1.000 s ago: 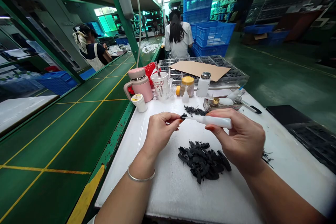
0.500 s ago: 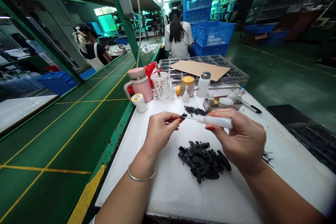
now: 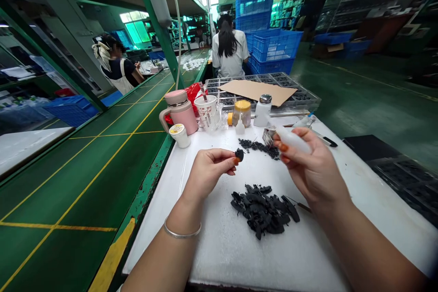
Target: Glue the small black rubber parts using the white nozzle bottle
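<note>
My left hand (image 3: 214,169) pinches a small black part (image 3: 240,154) between thumb and fingertips, above the white tabletop (image 3: 212,246). To the right, my right hand (image 3: 316,169) is closed around a white squeeze bottle (image 3: 293,140), whose nozzle points up and left and is blurred. The bottle is apart from the part. Below and between the hands lies a heap of black curved pieces (image 3: 263,210). A scatter of tiny black bits (image 3: 256,144) lies farther back. A thin tool (image 3: 298,203) rests beside the heap, partly hidden by my right hand.
Along the back stand a pink mug (image 3: 183,116), a paper cup (image 3: 207,112), a small tub (image 3: 180,135), a yellow-lidded jar (image 3: 242,113) and a metal-capped bottle (image 3: 263,112). Cardboard (image 3: 258,91) covers part of a divided tray. A green conveyor (image 3: 85,169) runs left. A co-worker (image 3: 229,48) sits ahead.
The squeeze bottle's tip has left the black part. My right hand has tilted the bottle upward and drawn it right. My left hand still holds the part, now turned differently.
</note>
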{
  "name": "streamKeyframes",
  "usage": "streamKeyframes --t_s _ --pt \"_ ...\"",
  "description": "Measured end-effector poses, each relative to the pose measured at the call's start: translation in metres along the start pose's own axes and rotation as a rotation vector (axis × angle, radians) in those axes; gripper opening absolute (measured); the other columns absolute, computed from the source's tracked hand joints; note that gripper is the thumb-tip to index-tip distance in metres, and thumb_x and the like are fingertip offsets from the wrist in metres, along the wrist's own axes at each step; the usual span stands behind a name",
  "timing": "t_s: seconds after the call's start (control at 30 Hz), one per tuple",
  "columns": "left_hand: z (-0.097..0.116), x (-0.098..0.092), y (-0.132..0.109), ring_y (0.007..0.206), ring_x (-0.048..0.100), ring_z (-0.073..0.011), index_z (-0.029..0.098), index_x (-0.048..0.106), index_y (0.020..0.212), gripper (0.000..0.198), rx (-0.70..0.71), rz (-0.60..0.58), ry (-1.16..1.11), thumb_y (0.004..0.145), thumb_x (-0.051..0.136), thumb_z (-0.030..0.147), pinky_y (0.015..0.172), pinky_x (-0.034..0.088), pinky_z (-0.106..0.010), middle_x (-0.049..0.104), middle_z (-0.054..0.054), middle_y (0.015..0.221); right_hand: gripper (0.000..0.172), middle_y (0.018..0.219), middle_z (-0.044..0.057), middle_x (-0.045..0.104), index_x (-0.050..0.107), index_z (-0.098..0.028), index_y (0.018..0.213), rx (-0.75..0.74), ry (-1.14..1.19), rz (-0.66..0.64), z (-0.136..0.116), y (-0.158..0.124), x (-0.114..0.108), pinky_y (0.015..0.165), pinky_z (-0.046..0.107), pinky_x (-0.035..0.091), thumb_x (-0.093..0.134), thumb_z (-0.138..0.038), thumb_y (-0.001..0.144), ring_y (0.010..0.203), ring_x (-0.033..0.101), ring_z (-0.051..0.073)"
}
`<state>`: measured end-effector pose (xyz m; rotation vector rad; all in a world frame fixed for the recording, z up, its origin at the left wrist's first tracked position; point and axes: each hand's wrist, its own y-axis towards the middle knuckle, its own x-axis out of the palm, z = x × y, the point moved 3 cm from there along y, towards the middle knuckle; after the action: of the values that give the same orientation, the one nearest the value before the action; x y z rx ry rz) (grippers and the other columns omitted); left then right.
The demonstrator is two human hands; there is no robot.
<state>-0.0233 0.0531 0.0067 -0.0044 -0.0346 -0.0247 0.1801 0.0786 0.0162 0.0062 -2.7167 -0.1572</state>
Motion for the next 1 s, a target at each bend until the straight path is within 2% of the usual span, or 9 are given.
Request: streamKeyframes --t_s 0.1,0.17,0.23,0.33,0.5,0.8,1.0 --pt "-0.001 0.004 -0.002 0.057 0.059 -0.0093 0.011 0.072 0.077 0.018 -0.012 -0.057 -0.033 0.07 0.076 0.028 0.055 0.05 -0.02 0.066 -0.002 0.064 0.05 0.088 0.001 0.059 0.049 -0.022 0.091 0.138 -0.055 -0.146 0.009 -0.003 0.01 0.057 0.022 0.046 0.083 -0.02 0.055 0.075 0.057 0.014" --pt "-0.001 0.007 -0.003 0.056 0.058 -0.0085 0.011 0.072 0.076 0.017 -0.012 -0.081 -0.038 0.071 0.075 0.027 0.055 0.049 -0.019 0.066 -0.002 0.063 0.044 0.083 -0.001 0.054 0.052 -0.02 0.093 0.163 -0.154 -0.254 0.013 -0.007 0.017 0.054 0.02 0.042 0.081 -0.025 0.06 0.069 0.052 0.011" --pt "-0.001 0.009 -0.004 0.056 0.057 -0.0081 0.011 0.072 0.076 0.016 -0.01 -0.098 -0.04 0.072 0.075 0.027 0.055 0.049 -0.019 0.066 -0.002 0.064 0.033 0.081 -0.002 0.053 0.057 -0.019 0.093 0.118 -0.291 -0.318 0.014 -0.012 0.023 0.052 0.019 0.038 0.077 -0.029 0.068 0.067 0.047 0.01" --pt "0.0 0.013 -0.005 0.055 0.057 -0.0082 0.011 0.073 0.077 0.016 -0.014 -0.119 -0.042 0.072 0.075 0.027 0.055 0.049 -0.019 0.066 -0.002 0.064 0.02 0.076 -0.001 0.055 0.062 -0.018 0.085 -0.025 -0.509 -0.314 0.011 -0.017 0.027 0.056 0.021 0.037 0.071 -0.032 0.076 0.067 0.047 0.012" --pt "0.0 0.017 -0.006 0.055 0.057 -0.0078 0.01 0.074 0.08 0.017 -0.021 -0.133 -0.037 0.072 0.075 0.025 0.056 0.049 -0.019 0.065 -0.002 0.064 0.022 0.063 -0.003 0.054 0.062 -0.016 0.073 -0.163 -0.709 -0.232 0.01 -0.023 0.027 0.053 0.022 0.034 0.069 -0.036 0.078 0.059 0.045 0.011" --pt "-0.001 0.019 -0.006 0.055 0.057 -0.0079 0.009 0.074 0.08 0.018 -0.03 -0.14 -0.022 0.071 0.075 0.024 0.055 0.048 -0.019 0.066 -0.002 0.063 0.028 0.059 -0.003 0.051 0.062 -0.014 0.067 -0.133 -0.676 -0.303 0.008 -0.021 0.026 0.054 0.022 0.033 0.065 -0.037 0.082 0.058 0.043 0.01" --pt "-0.001 0.019 -0.007 0.055 0.058 -0.0085 0.009 0.074 0.08 0.018 -0.051 -0.156 -0.029 0.071 0.075 0.025 0.055 0.049 -0.019 0.066 -0.003 0.063 0.028 0.055 -0.003 0.047 0.063 -0.014 0.066 -0.187 -0.722 -0.265 0.008 -0.02 0.024 0.05 0.022 0.03 0.065 -0.036 0.082 0.054 0.038 0.009"
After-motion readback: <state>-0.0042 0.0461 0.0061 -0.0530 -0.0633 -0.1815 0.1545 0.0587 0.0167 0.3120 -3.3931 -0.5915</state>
